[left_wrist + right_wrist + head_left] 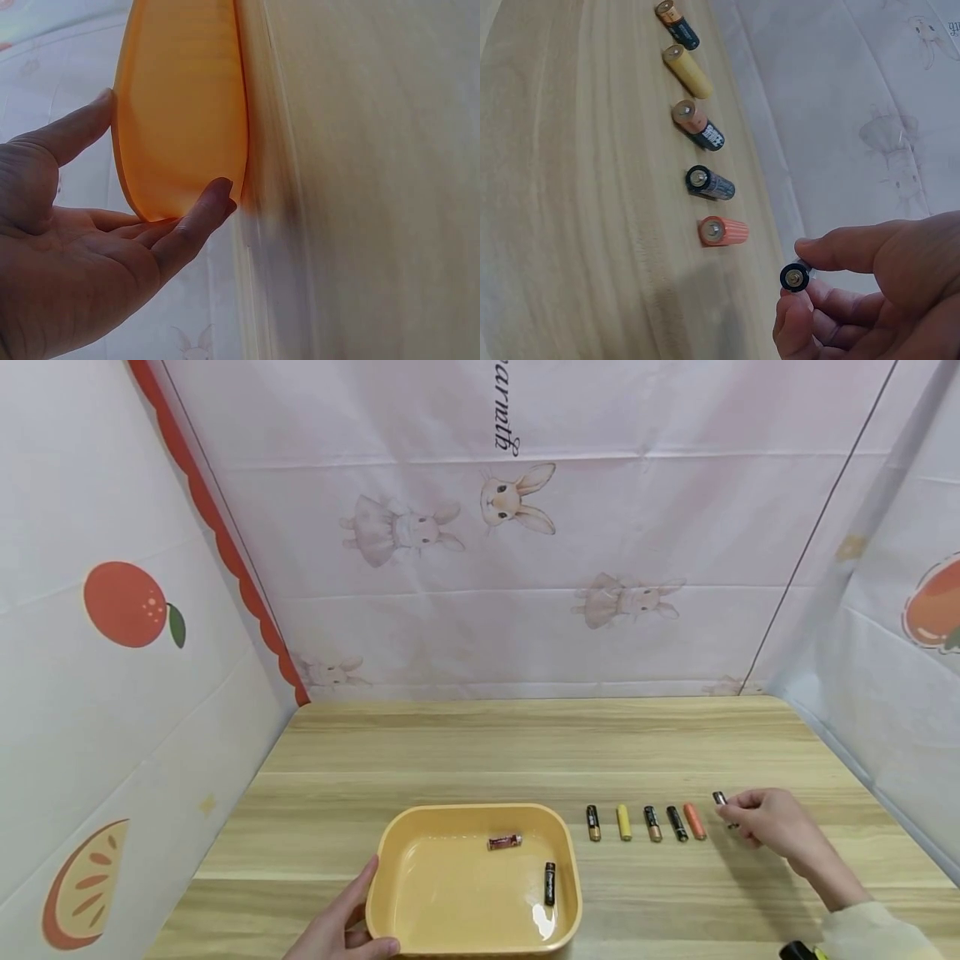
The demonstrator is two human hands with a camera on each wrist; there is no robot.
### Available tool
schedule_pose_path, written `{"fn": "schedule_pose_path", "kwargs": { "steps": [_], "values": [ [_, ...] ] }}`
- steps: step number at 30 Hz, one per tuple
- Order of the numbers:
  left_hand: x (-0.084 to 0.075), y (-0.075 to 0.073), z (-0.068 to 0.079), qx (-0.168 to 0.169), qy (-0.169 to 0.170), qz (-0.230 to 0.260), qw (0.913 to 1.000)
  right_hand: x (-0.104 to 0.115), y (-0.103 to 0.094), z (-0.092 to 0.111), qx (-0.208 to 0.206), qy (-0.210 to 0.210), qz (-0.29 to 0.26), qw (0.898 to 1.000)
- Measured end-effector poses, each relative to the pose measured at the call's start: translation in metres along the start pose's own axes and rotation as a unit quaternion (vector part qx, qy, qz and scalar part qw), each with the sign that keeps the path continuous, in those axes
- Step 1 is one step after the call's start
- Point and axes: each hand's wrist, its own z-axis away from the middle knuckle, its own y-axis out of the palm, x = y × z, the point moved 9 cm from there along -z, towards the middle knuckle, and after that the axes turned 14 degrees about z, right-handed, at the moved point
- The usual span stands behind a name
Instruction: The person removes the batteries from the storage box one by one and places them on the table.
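Observation:
My right hand [772, 828] pinches a black battery [720, 797] between thumb and fingertips, at the right end of a row of batteries. In the right wrist view the held battery [794, 278] shows its end with the metal nub. The row has an orange battery [695, 822], a dark battery [677, 823], a black-and-copper battery [652, 824], a yellow battery [624, 822] and another black-and-copper battery [593, 822]. With thumb and fingers, my left hand [341, 922] holds the near left corner of a yellow basin [450, 906]. Inside lie a dark red battery [504, 842] and a black battery [550, 883].
The wooden table [480, 752] ends at a white printed cloth [450, 635] behind, with more cloth along both sides. The basin stands near the front, left of the row. A dark object [797, 951] with a yellow-green part shows beside the right sleeve.

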Motion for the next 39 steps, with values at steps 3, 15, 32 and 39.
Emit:
{"fn": "schedule_pose_path", "kwargs": {
  "steps": [3,15,32,39],
  "values": [
    [0.0,0.0,0.0,0.004,0.003,-0.004,1.0,-0.002,0.004,-0.001,-0.005,-0.005,0.009,1.0],
    [-0.003,0.001,-0.002,0.018,0.016,-0.023,0.9995,-0.01,0.016,-0.005,-0.031,-0.004,0.101,0.994],
    [0.0,0.0,-0.001,0.012,0.011,-0.01,0.9998,-0.01,0.017,-0.006,-0.025,0.005,0.123,0.992],
    [0.0,-0.001,0.0,0.007,0.008,-0.013,0.9999,-0.013,0.014,-0.006,-0.024,0.021,0.109,0.993]
  ]
}}
